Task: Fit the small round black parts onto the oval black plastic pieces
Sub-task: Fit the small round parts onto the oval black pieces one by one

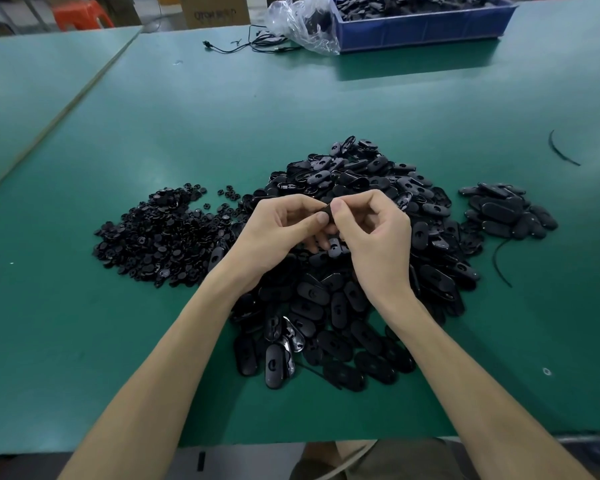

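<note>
Green table (187,116) is carrying a black heap (319,306); I am watching left hand (278,233) and right hand (374,237) pinching one oval piece (327,213) — a skewed grip risks losing it there.

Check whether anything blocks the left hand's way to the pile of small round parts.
Nothing visible does. The left hand, pinching a black piece with the right hand over the oval pieces pile, sits right beside the round parts pile. Only a stray oval piece lies at that pile's near edge.
</note>
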Demonstrator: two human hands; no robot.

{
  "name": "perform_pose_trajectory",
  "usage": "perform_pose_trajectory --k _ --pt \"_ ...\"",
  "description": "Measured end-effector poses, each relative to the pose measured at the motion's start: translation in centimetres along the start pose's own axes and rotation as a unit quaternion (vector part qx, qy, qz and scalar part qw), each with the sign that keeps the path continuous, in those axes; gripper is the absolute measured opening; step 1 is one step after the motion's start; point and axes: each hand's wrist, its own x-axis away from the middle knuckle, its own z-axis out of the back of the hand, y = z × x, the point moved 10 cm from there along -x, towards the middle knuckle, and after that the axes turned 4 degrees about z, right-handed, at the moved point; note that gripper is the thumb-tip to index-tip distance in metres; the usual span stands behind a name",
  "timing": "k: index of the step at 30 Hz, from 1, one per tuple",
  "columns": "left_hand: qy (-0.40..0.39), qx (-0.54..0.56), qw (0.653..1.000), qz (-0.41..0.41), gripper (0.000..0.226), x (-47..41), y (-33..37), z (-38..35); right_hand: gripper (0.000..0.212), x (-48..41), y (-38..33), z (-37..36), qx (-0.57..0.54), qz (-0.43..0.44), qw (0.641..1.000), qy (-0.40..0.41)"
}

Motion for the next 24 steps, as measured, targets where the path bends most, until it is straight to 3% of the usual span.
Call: perform_pose_trajectory --k 11,17,20,22,24 --pt "0.014 -0.020 1.000 -0.004 0.012 -0.2 -0.4 0.1 0.008 0.1 0.2 -0.3 0.031 0.007 0.999 -0.007" --pt "0.111 -0.047 0.993 -0.009 0.012 -0.3 0.7 1.4 0.010 -0.1 0.8 -1.1 0.030 -0.013 0.999 -0.041" --pt "0.114 -0.143 0.982 -0.041 0.003 -1.6 3.8 0.5 0.013 -0.1 0.8 -1.7 0.028 -0.012 0.997 -0.069" --pt "0.081 -0.228 0.968 -0.066 0.004 -3.1 6.1 -1.4 0.010 -0.1 1.0 -2.2 0.037 -0.012 0.995 -0.094" --pt "0.031 -0.283 0.955 -0.079 0.009 -4.8 8.0 -4.2 0.020 0.0 1.4 -2.5 0.058 -0.019 0.992 -0.108"
